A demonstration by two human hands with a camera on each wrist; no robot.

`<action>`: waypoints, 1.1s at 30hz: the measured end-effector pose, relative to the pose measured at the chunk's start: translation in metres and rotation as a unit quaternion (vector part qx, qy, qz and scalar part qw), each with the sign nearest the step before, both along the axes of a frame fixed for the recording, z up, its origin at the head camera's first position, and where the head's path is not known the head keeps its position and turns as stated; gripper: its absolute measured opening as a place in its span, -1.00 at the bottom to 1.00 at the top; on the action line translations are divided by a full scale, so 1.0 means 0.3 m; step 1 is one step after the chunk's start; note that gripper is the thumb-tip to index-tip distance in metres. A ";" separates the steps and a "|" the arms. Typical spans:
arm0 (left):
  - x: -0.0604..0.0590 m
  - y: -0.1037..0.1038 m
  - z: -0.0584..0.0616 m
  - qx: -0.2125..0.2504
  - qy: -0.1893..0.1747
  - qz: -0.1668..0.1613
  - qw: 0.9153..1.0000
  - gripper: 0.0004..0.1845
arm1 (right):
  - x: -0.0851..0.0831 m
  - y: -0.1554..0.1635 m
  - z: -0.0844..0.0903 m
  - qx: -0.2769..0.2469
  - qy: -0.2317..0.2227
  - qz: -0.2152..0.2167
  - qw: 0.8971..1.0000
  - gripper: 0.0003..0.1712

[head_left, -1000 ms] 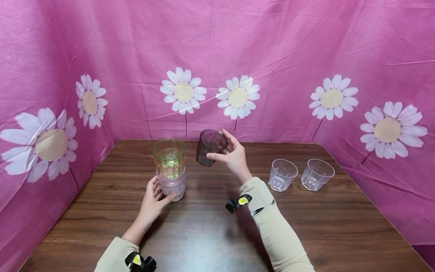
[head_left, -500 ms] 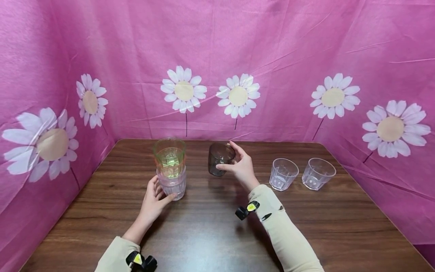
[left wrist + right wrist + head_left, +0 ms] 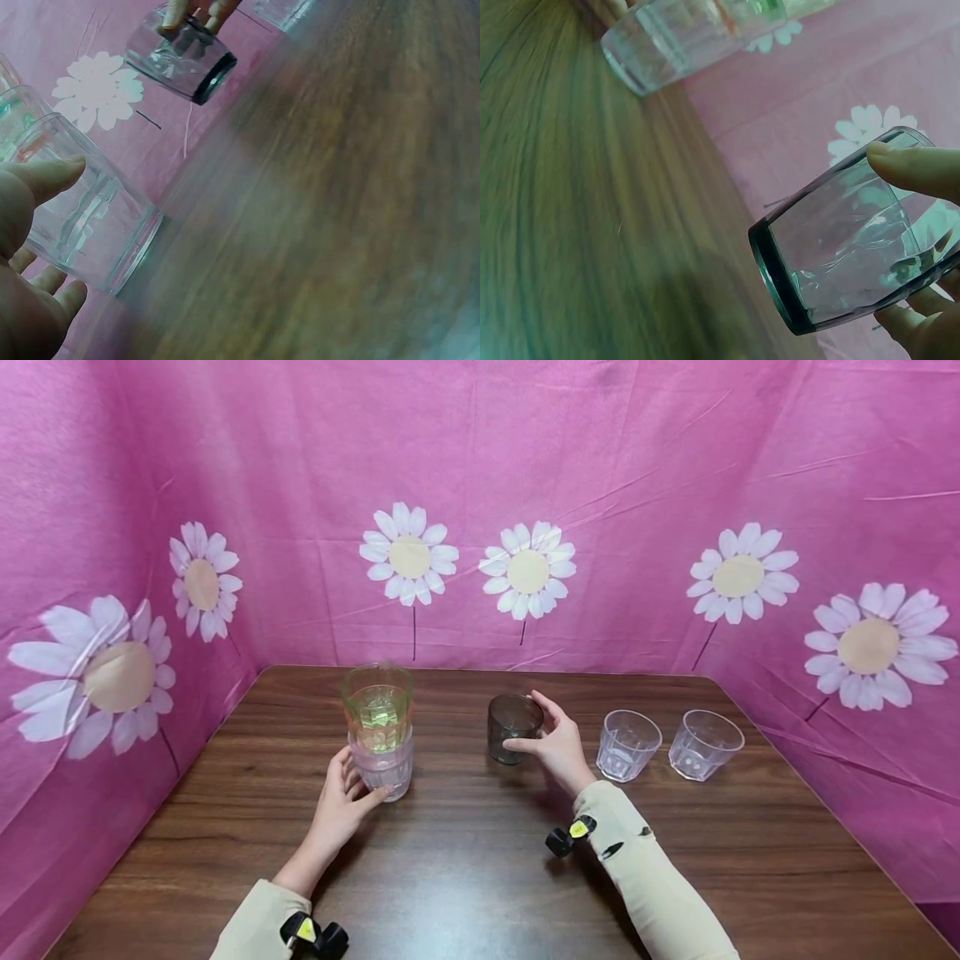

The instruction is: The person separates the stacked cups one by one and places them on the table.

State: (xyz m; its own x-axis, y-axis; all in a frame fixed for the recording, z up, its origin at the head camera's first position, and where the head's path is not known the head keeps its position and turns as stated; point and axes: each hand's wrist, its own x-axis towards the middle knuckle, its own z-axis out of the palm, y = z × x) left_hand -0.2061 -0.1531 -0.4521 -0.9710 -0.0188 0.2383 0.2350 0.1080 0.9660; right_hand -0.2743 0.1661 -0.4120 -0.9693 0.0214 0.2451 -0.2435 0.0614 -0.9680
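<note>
My right hand (image 3: 558, 750) grips a smoky dark tumbler (image 3: 510, 745) between thumb and fingers, mouth up. In the left wrist view the dark tumbler's base appears slightly above the tabletop. My left hand (image 3: 339, 802) holds the bottom of a stack of nested tumblers (image 3: 381, 768), thumb at the front and fingers round the far side. Clear plastic forms the stack's lower part, with orange-tinted and green-tinted tumblers above. The right wrist view shows the dark tumbler (image 3: 840, 247) close up, with the stack (image 3: 682, 45) beyond it.
Two clear tumblers, a nearer one (image 3: 628, 747) and another (image 3: 703, 746), stand upright to the right of my right hand. The brown wooden table (image 3: 450, 860) is bounded behind and at the sides by a pink cloth (image 3: 622, 460) with printed daisies.
My right hand has carried the dark tumbler rightward and down, away from the stack toward the two clear tumblers. My left hand has kept its hold on the stack in place.
</note>
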 end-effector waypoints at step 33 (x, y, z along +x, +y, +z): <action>-0.004 -0.004 -0.004 0.009 -0.007 -0.007 1.000 -0.09 | 0.023 0.083 -0.055 0.060 -0.025 0.013 0.998 0.19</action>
State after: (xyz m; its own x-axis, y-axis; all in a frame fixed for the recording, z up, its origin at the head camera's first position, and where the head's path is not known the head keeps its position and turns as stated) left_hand -0.2074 -0.1544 -0.4531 -0.9746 -0.0089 0.2237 0.2221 0.0875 0.9711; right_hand -0.2673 0.1910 -0.4285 -0.9804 -0.0307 0.1948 -0.1972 0.1716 -0.9652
